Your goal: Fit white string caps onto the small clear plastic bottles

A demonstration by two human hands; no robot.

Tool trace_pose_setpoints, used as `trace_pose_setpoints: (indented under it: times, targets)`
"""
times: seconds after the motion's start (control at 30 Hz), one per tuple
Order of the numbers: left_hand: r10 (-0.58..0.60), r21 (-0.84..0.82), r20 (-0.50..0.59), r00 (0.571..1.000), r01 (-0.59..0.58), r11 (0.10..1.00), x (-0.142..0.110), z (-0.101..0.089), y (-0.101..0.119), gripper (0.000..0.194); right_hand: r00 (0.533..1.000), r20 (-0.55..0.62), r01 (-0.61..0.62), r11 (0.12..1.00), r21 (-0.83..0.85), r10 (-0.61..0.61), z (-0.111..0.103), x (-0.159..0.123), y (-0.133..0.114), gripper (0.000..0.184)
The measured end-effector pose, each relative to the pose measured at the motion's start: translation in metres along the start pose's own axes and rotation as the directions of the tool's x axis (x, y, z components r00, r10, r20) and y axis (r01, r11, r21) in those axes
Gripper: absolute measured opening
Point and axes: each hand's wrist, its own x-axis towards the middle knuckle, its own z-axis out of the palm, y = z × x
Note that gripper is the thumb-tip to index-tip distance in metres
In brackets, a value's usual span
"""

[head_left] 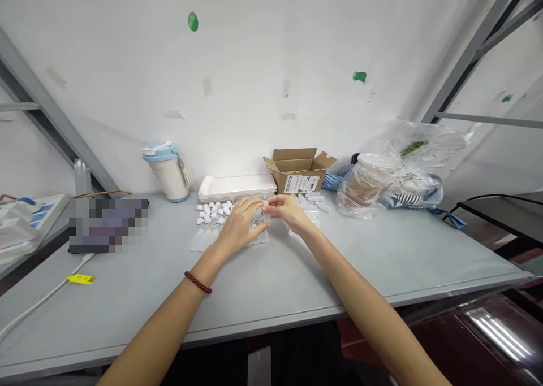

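A small translucent plastic bottle [267, 218] is held upright between my two hands, just above the table. My left hand [240, 223] closes its fingers around the bottle's side. At the top, my right hand [289, 211] pinches a small white piece whose exact shape is partly hidden by the fingertips. To the left of my left hand lie several small white caps [211, 211], and in front of them a row of translucent bottles [202, 240]. More clear plastic pieces [313, 213] lie beside my right hand, partly covered by it.
Behind my hands are stacked white trays [237, 187] and an open cardboard box [297, 180]. A tumbler [167, 174] and a blurred-out device [108, 225] with a white cable stand left. Plastic-wrapped containers [367, 185] and a blue bag [418, 196] sit right.
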Motion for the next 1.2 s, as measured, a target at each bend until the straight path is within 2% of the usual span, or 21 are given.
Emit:
trace_pose_setpoints:
  times: [0.1, 0.37, 0.63, 0.8, 1.03, 1.2]
  targets:
    - [0.029, 0.03, 0.014, 0.999, -0.029, 0.999, 0.0, 0.0, 0.002, 0.039, 1.0, 0.002, -0.016, 1.0, -0.003, 0.016, -0.001, 0.0, -0.001, 0.028]
    - [-0.008, 0.075, -0.009, 1.0, 0.009, 0.997, 0.0, 0.002, 0.004, 0.035, 0.997, 0.059, -0.048, 0.999, -0.005, 0.048, -0.001, -0.005, -0.006, 0.021]
    - [0.007, 0.006, 0.011, 1.0, -0.007, 1.0, 0.0, 0.003, 0.004, 0.028, 0.987, 0.131, -0.069, 0.988, -0.14, 0.087, -0.014, -0.001, -0.008, 0.011]
    - [-0.023, -0.054, 0.071, 0.997, 0.027, 0.998, -0.001, 0.006, 0.005, 0.031, 0.979, 0.135, -0.117, 0.96, -0.254, 0.155, -0.024, -0.003, -0.014, 0.004]
    - [-0.132, -0.007, 0.174, 0.976, 0.135, 0.991, -0.003, 0.006, 0.01, 0.04, 0.959, 0.168, -0.129, 0.883, -0.452, 0.226, -0.026, -0.004, -0.015, 0.016]
    - [-0.086, 0.014, 0.224, 0.971, 0.086, 0.996, -0.005, 0.005, 0.011, 0.038, 0.98, 0.158, 0.017, 0.742, -0.671, 0.12, -0.024, 0.0, -0.008, 0.018]
